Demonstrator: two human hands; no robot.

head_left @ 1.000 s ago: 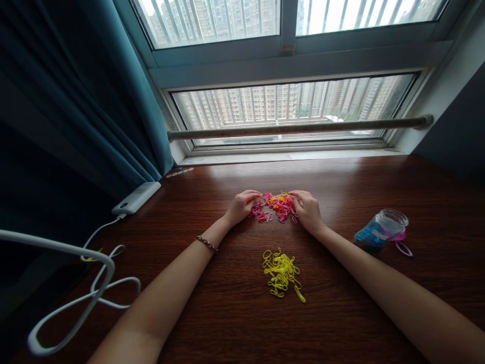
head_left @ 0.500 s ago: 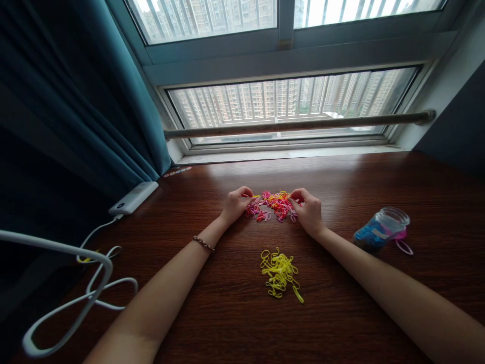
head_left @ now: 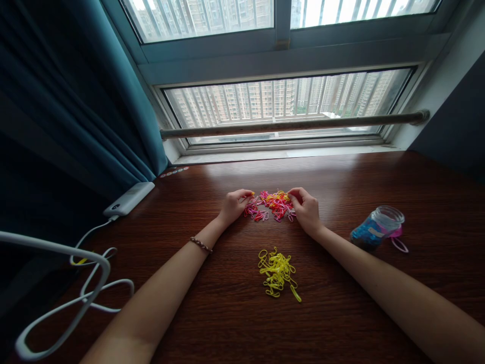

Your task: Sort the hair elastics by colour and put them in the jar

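Observation:
A mixed pile of pink, red, orange and yellow rubber bands [head_left: 278, 205] lies on the dark wooden table [head_left: 212, 323]. At the pile's left side my left hand [head_left: 232, 206] pinches a small yellow rubber band [head_left: 252, 193] between thumb and fingertips. My right hand [head_left: 306, 210] reaches into the right edge of the pile with thumb and fingers together; what they grip, if anything, is hidden. Nearer to me, between my forearms, sits a separate heap of yellow rubber bands [head_left: 278, 273].
To the right, a clear jar [head_left: 377, 227] with blue contents lies tilted, a pink loop beside its neck. A white power bank [head_left: 129, 198] and white cable [head_left: 102, 290] are at left, near a blue curtain [head_left: 140, 126]. A metal bar [head_left: 295, 125] crosses the window behind.
My left hand has lifted slightly, and the yellow band at its fingertips now looks bunched instead of stretched toward the pile. My right hand stays at the pile. The whole view has shifted slightly.

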